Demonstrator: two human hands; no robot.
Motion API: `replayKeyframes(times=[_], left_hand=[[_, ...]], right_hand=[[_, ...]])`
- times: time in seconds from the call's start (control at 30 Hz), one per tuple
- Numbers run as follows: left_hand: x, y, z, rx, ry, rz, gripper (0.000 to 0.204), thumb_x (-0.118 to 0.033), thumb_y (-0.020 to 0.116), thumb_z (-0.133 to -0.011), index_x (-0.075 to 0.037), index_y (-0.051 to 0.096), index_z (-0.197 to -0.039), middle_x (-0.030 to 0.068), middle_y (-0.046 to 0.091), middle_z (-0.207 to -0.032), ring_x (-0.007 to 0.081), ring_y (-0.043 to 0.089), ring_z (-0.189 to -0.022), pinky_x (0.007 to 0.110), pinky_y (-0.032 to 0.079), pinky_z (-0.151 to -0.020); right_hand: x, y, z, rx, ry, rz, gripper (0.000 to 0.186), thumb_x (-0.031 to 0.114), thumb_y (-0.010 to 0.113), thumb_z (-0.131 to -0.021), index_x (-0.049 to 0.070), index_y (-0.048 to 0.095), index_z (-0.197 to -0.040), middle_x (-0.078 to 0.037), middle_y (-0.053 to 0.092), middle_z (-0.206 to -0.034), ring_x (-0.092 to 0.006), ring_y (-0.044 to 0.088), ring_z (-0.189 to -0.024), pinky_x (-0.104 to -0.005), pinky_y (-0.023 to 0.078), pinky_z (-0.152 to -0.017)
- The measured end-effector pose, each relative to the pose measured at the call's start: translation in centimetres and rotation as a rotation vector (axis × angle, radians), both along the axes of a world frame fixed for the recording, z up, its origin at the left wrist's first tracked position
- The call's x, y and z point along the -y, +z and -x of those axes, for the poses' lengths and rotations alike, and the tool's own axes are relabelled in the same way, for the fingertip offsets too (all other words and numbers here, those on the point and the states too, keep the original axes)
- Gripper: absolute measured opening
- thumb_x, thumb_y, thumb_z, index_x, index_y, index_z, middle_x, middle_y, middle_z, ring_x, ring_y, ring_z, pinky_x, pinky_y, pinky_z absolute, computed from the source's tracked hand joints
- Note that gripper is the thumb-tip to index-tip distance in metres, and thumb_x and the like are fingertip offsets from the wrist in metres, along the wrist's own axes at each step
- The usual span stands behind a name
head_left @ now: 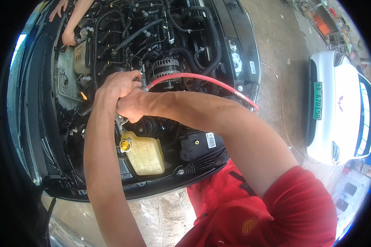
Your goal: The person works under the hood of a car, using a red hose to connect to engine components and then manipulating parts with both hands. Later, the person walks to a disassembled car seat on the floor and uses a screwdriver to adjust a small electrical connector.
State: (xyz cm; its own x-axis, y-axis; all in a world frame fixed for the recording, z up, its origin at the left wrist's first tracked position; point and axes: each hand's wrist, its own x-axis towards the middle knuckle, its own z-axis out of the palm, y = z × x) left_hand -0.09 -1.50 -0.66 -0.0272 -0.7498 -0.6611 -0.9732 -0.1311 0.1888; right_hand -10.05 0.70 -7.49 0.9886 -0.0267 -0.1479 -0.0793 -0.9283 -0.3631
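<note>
Both hands are close together over the engine bay. My left hand [118, 85] is curled, with its fingertips by a slim metal piece [144, 80]; what lies under its palm is hidden. Just below and touching it, my right hand [132, 104] is closed in a fist, the thing inside covered by the fingers. Beside the right wrist a red hose [193, 75] ends in a metal fitting and arcs off to the right. An alternator [165, 68] sits just right of the hands. Nearer to me is a yellowed coolant tank [146, 156] with a yellow-marked cap [125, 145].
Another person's hands [69, 38] reach in at the far left. Black engine hoses [212, 37] run along the right side of the bay. A black box [200, 145] lies right of the tank. Across the floor [276, 37] stands a white car [338, 109]; a thin hose [281, 94] trails between.
</note>
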Motion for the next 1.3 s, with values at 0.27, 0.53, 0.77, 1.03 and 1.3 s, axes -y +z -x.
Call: replayKeyframes(times=[0.27,0.53,0.77,1.03,1.3], left_hand=[[0.0,0.3,0.2,-0.004,0.02,-0.012,0.03,-0.037,0.064,-0.103,-0.021,0.066,-0.129,0.012,0.073,-0.121,0.0347,0.066,-0.118,0.046,0.051,-0.099],[0.0,-0.3,-0.2,-0.02,0.001,0.015,0.03,-0.035,0.064,-0.103,-0.02,0.067,-0.128,0.0126,0.074,-0.118,0.0347,0.067,-0.114,0.046,0.051,-0.097],[-0.2,-0.7,-0.4,-0.035,-0.006,0.057,0.03,-0.032,0.065,-0.102,-0.016,0.066,-0.127,0.0149,0.075,-0.112,0.0358,0.069,-0.109,0.046,0.052,-0.092],[0.1,-0.6,-0.2,0.001,0.055,0.011,0.039,-0.036,0.07,-0.099,-0.012,0.064,-0.13,0.0145,0.071,-0.127,0.0358,0.064,-0.123,0.046,0.051,-0.102],[0.0,-1.2,-0.6,0.004,0.007,0.069,0.038,-0.035,0.07,-0.099,-0.009,0.065,-0.127,0.0179,0.074,-0.115,0.0369,0.069,-0.111,0.046,0.052,-0.093]], right_hand=[[0.1,0.6,0.2,-0.022,0.013,0.005,0.037,0.025,0.075,-0.076,0.009,0.078,-0.109,-0.011,0.077,-0.108,-0.032,0.073,-0.105,-0.0503,0.06,-0.083],[-0.1,-0.2,-0.2,0.008,-0.007,-0.007,0.036,0.025,0.076,-0.076,0.009,0.079,-0.108,-0.01,0.077,-0.108,-0.0314,0.073,-0.105,-0.0498,0.06,-0.082],[0.1,-0.1,-0.1,0.008,0.008,-0.018,0.033,0.026,0.076,-0.076,0.009,0.08,-0.104,-0.01,0.078,-0.104,-0.0318,0.073,-0.102,-0.0499,0.06,-0.081],[0.0,0.1,-0.1,0.006,-0.003,-0.01,0.034,0.024,0.076,-0.075,0.009,0.079,-0.105,-0.01,0.078,-0.105,-0.0322,0.073,-0.102,-0.0496,0.06,-0.081],[0.0,-0.4,-0.2,0.014,-0.004,-0.005,0.034,0.024,0.076,-0.075,0.009,0.079,-0.106,-0.01,0.078,-0.104,-0.0321,0.074,-0.101,-0.0495,0.06,-0.081]])
